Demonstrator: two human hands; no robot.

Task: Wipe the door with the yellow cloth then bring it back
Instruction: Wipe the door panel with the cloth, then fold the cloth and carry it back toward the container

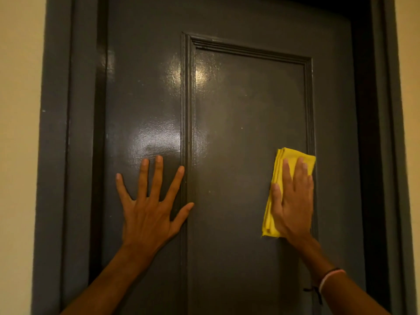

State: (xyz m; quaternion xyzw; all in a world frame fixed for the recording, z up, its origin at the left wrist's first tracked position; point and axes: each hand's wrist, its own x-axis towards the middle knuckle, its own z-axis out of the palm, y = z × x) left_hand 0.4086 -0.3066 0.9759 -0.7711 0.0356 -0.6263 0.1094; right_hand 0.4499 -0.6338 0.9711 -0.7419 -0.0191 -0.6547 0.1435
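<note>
Right hand [293,201] flat, fingers extended over the yellow cloth [276,169] against the door [238,114]; left hand [150,205] splayed open

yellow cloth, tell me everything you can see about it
The yellow cloth is bright yellow soft fabric, folded into several layers whose stacked edges show at its upper left. It lies flat and upright against the dark grey door, at the right edge of the recessed panel, overlapping the moulding there. The right hand presses it flat with the palm, fingers extended, covering its middle. Its lower left corner looks slightly frayed.
</note>
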